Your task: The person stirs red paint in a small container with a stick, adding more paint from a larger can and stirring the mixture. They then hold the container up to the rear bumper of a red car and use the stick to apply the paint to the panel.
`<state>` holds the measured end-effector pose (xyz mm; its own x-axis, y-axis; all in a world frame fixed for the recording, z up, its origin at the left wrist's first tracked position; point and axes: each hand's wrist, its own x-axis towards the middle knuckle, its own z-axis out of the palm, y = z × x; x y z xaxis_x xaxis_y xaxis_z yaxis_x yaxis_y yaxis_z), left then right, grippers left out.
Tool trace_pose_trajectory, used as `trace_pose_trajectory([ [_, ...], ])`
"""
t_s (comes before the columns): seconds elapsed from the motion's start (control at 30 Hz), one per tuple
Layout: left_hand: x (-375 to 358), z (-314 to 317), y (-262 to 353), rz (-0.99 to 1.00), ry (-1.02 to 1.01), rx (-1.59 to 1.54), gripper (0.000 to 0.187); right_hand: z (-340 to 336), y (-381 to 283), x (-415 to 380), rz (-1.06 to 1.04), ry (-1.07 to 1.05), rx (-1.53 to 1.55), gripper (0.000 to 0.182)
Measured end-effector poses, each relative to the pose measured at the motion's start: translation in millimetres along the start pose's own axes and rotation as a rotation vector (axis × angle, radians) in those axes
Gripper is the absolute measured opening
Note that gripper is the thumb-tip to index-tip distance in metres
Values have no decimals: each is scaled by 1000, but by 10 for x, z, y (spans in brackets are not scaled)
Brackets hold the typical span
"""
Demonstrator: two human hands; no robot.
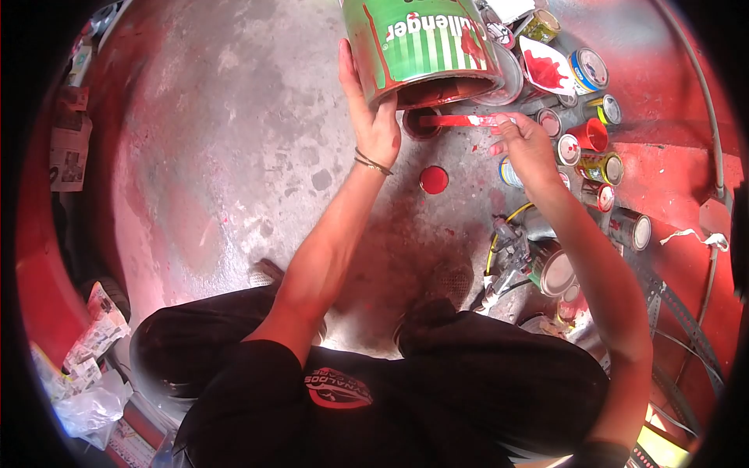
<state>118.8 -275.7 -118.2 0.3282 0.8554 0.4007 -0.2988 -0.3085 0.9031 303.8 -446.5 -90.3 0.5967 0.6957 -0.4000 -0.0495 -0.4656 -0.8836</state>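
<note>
A large green paint can [421,47] is tipped over at the top, its open mouth toward me and red drips down its side. My left hand [374,117] grips it at the left, some fingers hidden behind the rim. Closed on a flat stir stick [460,121] coated in red paint is my right hand [527,148]. The stick's far end reaches over a small dark can [413,132] on the floor below the green can's mouth. Nearer to me lies a round red lid [434,179].
Many paint cans, among them a red cup [591,135] and a silver-lidded can [589,69], crowd the right side by a red ledge [655,183]. A spray gun [511,246] lies near my right forearm. Newspaper [97,327] and a plastic bag [94,405] sit at left.
</note>
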Motion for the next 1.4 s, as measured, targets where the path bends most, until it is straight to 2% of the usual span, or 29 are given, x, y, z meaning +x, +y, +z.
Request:
trace_pose_trajectory([
  [0.77,67,18,26,10,24,-49,95,-28,-145,-48,83,-20,20,35],
  [0.87,73,38,80,22,28,-64,87,-28,-110,-17,79,0,24,35],
  [0.97,81,55,122,26,29,-67,88,-25,-146,-35,76,-2,26,36],
  [1.27,86,78,140,6,42,-141,90,-28,-210,-55,62,15,23,43],
  [1.4,101,74,111,28,36,-133,91,-69,-125,4,74,-1,12,38],
])
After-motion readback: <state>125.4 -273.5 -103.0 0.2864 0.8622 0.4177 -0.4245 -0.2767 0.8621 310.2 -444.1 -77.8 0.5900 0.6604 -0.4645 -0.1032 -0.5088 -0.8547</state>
